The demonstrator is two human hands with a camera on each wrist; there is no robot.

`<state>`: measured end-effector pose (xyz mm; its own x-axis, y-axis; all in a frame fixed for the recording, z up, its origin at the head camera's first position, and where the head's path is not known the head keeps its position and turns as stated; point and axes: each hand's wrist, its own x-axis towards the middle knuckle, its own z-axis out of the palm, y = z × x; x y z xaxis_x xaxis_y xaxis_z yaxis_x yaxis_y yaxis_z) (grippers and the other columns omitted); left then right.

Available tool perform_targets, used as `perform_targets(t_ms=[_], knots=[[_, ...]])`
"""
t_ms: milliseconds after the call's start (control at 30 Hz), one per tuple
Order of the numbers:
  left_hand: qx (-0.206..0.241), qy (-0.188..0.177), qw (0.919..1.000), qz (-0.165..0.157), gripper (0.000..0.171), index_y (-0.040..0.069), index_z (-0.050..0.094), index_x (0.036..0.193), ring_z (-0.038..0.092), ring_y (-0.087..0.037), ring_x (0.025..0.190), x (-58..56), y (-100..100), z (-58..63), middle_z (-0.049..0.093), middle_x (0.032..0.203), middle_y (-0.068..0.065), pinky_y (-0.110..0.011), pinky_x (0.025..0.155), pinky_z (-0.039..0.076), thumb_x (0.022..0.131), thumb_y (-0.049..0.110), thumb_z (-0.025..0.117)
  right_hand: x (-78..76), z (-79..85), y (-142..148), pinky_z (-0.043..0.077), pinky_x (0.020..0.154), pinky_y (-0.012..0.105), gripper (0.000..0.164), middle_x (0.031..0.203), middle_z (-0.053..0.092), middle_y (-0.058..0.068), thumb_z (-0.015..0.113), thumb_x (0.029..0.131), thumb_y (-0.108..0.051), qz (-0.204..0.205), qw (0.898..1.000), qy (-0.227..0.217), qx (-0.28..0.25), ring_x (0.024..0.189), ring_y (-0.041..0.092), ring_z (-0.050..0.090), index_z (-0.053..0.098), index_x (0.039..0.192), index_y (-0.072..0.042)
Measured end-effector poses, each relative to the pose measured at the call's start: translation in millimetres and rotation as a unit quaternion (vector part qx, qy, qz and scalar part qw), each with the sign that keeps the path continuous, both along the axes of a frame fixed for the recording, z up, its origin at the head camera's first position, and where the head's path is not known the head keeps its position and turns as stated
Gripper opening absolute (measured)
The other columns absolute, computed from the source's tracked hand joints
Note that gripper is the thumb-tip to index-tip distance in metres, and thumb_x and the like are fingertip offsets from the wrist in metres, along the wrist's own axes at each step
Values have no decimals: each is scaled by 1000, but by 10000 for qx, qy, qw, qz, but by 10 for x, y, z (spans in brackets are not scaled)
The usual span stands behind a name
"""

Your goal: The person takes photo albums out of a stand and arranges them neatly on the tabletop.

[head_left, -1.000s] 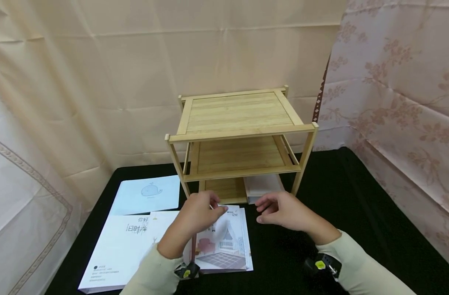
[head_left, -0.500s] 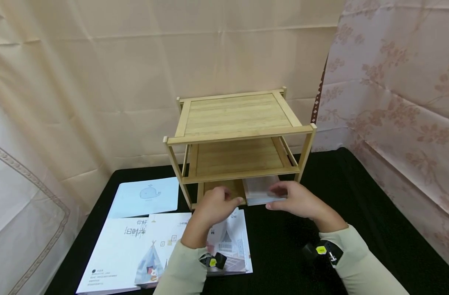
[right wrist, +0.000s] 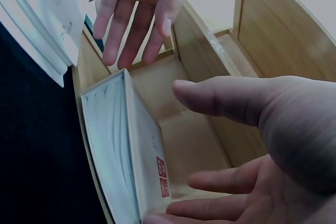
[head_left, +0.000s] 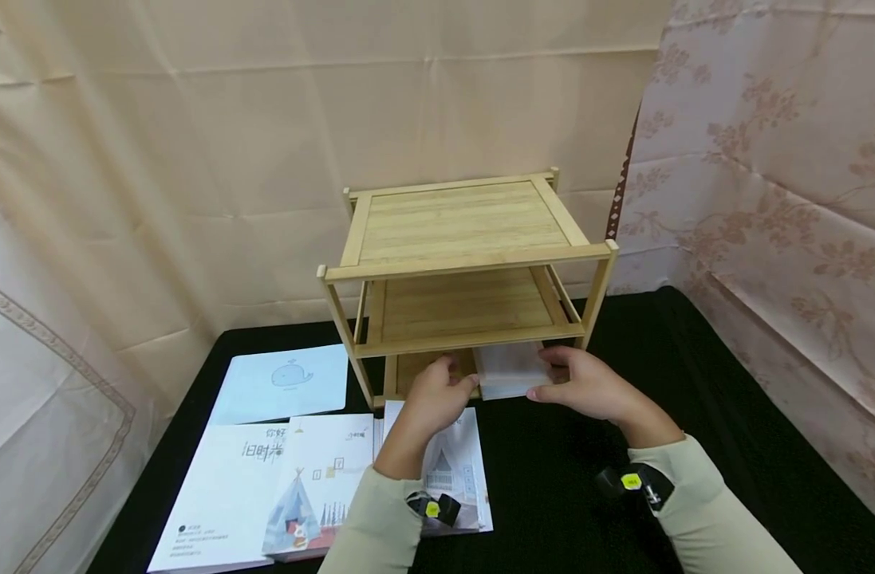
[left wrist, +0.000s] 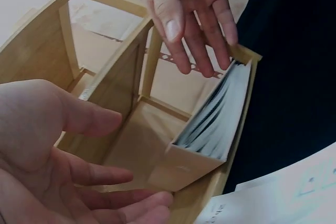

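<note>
A thick white album (head_left: 507, 373) lies at the right on the bottom shelf of a three-tier wooden rack (head_left: 466, 223). Its leaves (left wrist: 218, 116) face outward in the left wrist view, and a red mark shows on its cover (right wrist: 152, 156) in the right wrist view. My left hand (head_left: 437, 395) hovers by the album's left side, fingers loosely spread and holding nothing. At its right side is my right hand (head_left: 588, 385), thumb and fingers parted; its fingertips are beside the album's edge, and whether they touch it I cannot tell.
Left of the rack lies a pale blue whale-print album (head_left: 289, 383). Nearer, a white album (head_left: 214, 478) and a tent-print album (head_left: 315, 494) overlap. Another printed album (head_left: 466, 462) sits partly under my left forearm. Black cloth (head_left: 545, 486) covers the table.
Both hands have moved forward to the bottom shelf, the left also rightward. They now flank the white album, which sits about where it was.
</note>
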<state>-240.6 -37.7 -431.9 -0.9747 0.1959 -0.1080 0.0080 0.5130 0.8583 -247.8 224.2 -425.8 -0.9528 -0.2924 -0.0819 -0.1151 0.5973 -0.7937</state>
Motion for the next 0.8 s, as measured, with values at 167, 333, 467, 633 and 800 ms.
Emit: perform_targets(t_ms=[167,333,467,633,800], knots=[[13,-71,10000,36,62,-1,44,153,56,-42,133,13,27,-51,53,150,-26,-59,104,51,104,32,60,-2,-21,-60,49,107,59,85,152,43,36,80,90,-31,-18,10000,57,70,135,53,50,38,150,12],[-85,-78,9996,-263,64,-1,43,153,61,-40,125,14,89,-93,59,141,-26,-58,100,53,102,33,61,3,-37,-68,45,109,62,88,152,43,37,79,90,-35,-6,9994,145,323,135,53,50,37,150,13],[-109,-176,9991,-356,67,-1,43,153,63,-39,122,16,121,-109,61,139,-25,-57,100,53,101,36,63,15,-46,-64,46,108,63,90,150,44,37,79,89,-38,12,9983,180,561,134,53,51,38,150,13],[-71,-198,9990,-399,66,-1,47,151,61,-40,125,21,131,-112,60,140,-24,-58,103,51,100,37,64,15,-52,-58,48,106,62,89,147,48,37,79,88,-40,-28,9975,202,672,131,53,54,40,149,12],[62,-166,9986,-505,55,1,57,143,66,-35,117,14,143,-127,67,131,-19,-55,100,54,100,34,65,4,-67,-43,48,105,62,85,144,50,38,75,92,-40,-9,9972,245,702,130,53,54,41,148,13]])
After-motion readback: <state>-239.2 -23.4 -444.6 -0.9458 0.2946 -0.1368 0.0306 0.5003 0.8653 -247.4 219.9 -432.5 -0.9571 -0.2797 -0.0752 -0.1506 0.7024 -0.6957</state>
